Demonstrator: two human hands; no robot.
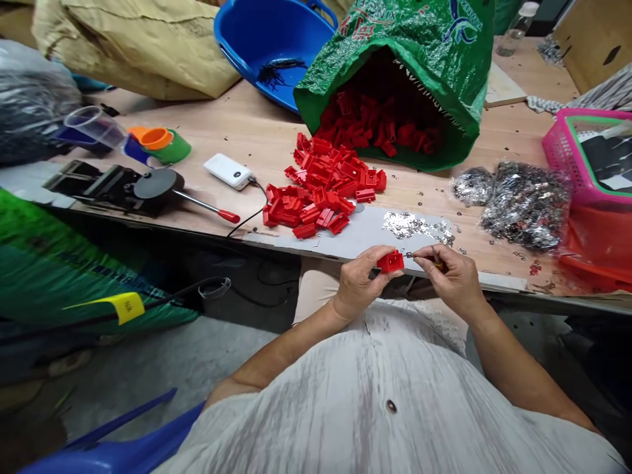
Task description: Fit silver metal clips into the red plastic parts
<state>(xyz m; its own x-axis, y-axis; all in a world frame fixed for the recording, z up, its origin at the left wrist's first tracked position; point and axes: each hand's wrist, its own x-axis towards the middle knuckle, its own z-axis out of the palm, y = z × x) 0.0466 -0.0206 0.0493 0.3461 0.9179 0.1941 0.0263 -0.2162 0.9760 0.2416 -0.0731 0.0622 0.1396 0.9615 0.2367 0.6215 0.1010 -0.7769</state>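
My left hand (pixel 363 280) pinches a small red plastic housing (pixel 391 261) between thumb and fingers, just off the front edge of the table. Close to its right side, my right hand (pixel 457 280) is closed on a thin dark tool with a bit of yellow at the grip; its exact kind is hidden by the fingers. A tiny metal piece (pixel 409 255) shows at the tool's tip, beside the housing. Beyond my hands lie a scatter of small shiny metal pieces (pixel 409 225) on a grey board (pixel 368 230) and a heap of red plastic housings (pixel 326 184).
A green sack (pixel 464 85) spills more red housings. Behind stands a blue basin (pixel 232 39). Left are a lever press (pixel 158 184), a white power bank (pixel 228 171) with a cable, and plastic cups (pixel 175 146). Right are a bag of metal parts (pixel 526 204) and a pink basket (pixel 557 148).
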